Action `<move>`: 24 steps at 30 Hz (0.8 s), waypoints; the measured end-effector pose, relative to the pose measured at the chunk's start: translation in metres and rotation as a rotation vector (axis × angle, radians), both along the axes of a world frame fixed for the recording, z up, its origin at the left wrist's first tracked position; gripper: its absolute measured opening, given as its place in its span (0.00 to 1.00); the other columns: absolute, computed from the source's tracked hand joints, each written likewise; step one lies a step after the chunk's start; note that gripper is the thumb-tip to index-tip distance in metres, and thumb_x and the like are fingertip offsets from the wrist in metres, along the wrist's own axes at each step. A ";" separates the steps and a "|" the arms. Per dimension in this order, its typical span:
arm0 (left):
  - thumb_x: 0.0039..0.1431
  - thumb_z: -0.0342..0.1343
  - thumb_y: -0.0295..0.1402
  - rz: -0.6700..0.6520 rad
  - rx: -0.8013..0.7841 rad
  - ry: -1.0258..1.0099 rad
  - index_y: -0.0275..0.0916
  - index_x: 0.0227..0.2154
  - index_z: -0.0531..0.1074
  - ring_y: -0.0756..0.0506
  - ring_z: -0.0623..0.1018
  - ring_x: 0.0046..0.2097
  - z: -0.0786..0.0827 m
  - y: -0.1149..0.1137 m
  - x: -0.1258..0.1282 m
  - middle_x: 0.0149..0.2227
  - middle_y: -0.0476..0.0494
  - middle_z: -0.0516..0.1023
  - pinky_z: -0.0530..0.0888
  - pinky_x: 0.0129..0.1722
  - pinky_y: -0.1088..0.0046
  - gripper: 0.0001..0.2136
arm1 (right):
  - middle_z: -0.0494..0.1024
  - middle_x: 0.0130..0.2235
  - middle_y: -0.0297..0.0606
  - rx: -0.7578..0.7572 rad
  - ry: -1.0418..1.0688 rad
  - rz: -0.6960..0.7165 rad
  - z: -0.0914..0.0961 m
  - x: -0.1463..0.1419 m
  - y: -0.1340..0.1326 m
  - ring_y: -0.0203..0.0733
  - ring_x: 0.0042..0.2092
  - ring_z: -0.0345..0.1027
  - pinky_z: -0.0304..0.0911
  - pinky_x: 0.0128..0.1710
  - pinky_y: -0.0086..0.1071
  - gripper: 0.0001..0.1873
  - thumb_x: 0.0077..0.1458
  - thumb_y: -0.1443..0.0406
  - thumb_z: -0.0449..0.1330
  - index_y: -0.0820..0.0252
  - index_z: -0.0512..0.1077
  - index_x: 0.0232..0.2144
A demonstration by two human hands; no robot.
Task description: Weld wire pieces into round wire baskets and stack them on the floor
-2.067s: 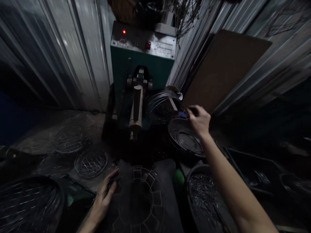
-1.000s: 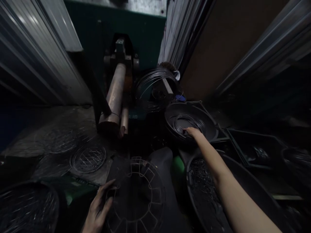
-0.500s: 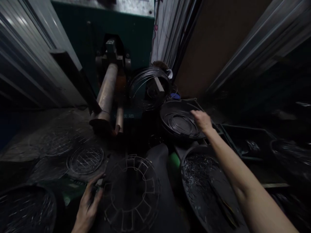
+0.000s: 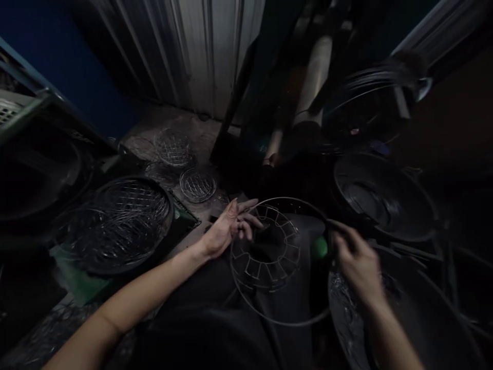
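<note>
A large thin wire ring (image 4: 278, 322) is tilted above my lap. My right hand (image 4: 360, 264), slightly blurred, grips its right edge with closed fingers. Inside the ring's outline, a round wire frame with bent loops (image 4: 265, 263) sits on a dark surface over my lap. My left hand (image 4: 233, 226) is at the upper left of both, with its fingers stretched out and apart. Those fingers reach over the frame's edge, close to the ring; whether they touch the wire I cannot tell.
A dark basin with wire rings (image 4: 419, 205) stands to the right, above a basin of wire pieces (image 4: 423, 318). At left, a round tray (image 4: 169, 221) holds wire grids. Smaller wire grids (image 4: 198, 185) lie on the floor near a machine with a metal cylinder (image 4: 318, 72).
The view has swung left. My right hand has come back from the basin of wire rings with a ring, now over the wire frame. My left hand has moved up, its fingers extended.
</note>
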State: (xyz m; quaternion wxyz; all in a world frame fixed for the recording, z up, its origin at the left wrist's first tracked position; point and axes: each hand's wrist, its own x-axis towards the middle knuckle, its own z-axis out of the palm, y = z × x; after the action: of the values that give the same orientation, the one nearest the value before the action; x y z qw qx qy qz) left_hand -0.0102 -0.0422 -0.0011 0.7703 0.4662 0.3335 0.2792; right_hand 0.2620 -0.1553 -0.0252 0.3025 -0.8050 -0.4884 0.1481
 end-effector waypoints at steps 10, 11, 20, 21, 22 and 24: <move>0.64 0.44 0.36 0.138 0.553 0.602 0.41 0.51 0.69 0.44 0.73 0.51 -0.093 0.038 -0.022 0.51 0.46 0.74 0.68 0.53 0.65 0.16 | 0.77 0.45 0.41 -0.174 0.108 -0.017 -0.062 -0.018 0.037 0.49 0.47 0.71 0.63 0.48 0.41 0.22 0.54 0.56 0.49 0.57 0.73 0.46; 0.64 0.44 0.36 0.119 0.569 0.620 0.41 0.52 0.68 0.44 0.73 0.51 -0.097 0.038 -0.022 0.50 0.45 0.74 0.68 0.52 0.66 0.17 | 0.77 0.44 0.41 -0.189 0.087 -0.024 -0.061 -0.018 0.039 0.49 0.46 0.71 0.64 0.47 0.40 0.22 0.54 0.56 0.49 0.57 0.73 0.46; 0.64 0.45 0.34 0.023 0.626 0.737 0.41 0.51 0.69 0.46 0.73 0.42 -0.106 0.031 -0.020 0.37 0.44 0.70 0.71 0.45 0.70 0.15 | 0.67 0.25 0.37 -0.310 -0.190 0.137 -0.050 -0.013 0.043 0.41 0.27 0.64 0.63 0.33 0.34 0.25 0.54 0.61 0.46 0.56 0.71 0.52; 0.64 0.46 0.34 0.038 0.626 0.744 0.41 0.51 0.69 0.47 0.73 0.41 -0.107 0.030 -0.020 0.37 0.45 0.70 0.71 0.45 0.71 0.15 | 0.64 0.25 0.35 -0.323 -0.220 0.140 -0.047 -0.014 0.045 0.39 0.25 0.61 0.62 0.30 0.33 0.25 0.55 0.62 0.46 0.55 0.71 0.52; 0.64 0.46 0.33 0.049 0.628 0.754 0.41 0.51 0.70 0.47 0.73 0.40 -0.107 0.030 -0.019 0.36 0.45 0.70 0.71 0.44 0.71 0.15 | 0.61 0.25 0.35 -0.339 -0.245 0.143 -0.045 -0.016 0.048 0.38 0.24 0.59 0.61 0.28 0.32 0.24 0.55 0.62 0.47 0.55 0.71 0.52; 0.64 0.47 0.32 0.049 0.637 0.764 0.42 0.50 0.71 0.48 0.73 0.39 -0.109 0.031 -0.019 0.35 0.45 0.70 0.71 0.42 0.73 0.14 | 0.59 0.26 0.34 -0.376 -0.262 0.158 -0.042 -0.017 0.054 0.37 0.23 0.56 0.60 0.27 0.32 0.23 0.56 0.62 0.48 0.53 0.71 0.52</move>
State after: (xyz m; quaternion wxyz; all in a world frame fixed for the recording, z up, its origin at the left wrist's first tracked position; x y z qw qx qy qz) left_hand -0.0288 -0.0111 -0.1103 0.4054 0.7396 0.5009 0.1944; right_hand 0.2448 -0.1015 -0.0672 0.0688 -0.8187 -0.5489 0.1540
